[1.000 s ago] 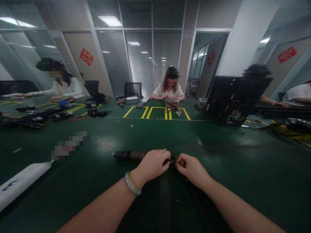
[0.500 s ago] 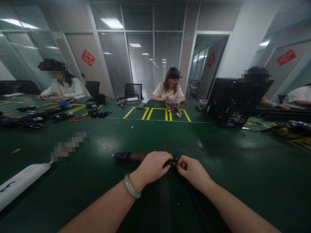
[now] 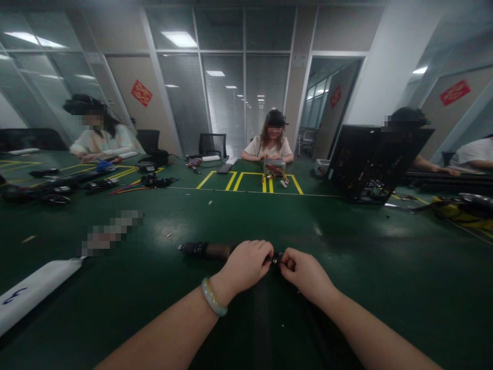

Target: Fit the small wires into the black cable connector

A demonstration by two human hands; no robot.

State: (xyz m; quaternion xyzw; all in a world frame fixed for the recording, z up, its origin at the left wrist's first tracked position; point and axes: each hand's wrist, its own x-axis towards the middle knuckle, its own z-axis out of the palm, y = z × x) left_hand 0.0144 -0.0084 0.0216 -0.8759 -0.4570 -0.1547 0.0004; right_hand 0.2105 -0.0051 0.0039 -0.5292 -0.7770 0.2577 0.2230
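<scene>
Fingers of the left hand [image 3: 246,263] and right hand [image 3: 307,271], closed to a pinch, hold opposite ends of a small dark part [image 3: 275,260] below the frame's centre; probably light and stiff, it should suit gentle fingertip holds at its ends

"What hems in the left hand [image 3: 248,262]?"
"The dark rod [image 3: 217,251] jutting out on its left, and the right hand [image 3: 306,272] just beside it on the right."
"Farther left?"
"Bare tabletop [image 3: 146,277], passable as far as the white bar [image 3: 42,282]."
"Ahead of the right hand?"
"Open room, until the black case [image 3: 370,162] stands in the way, ahead and rightward."
</scene>
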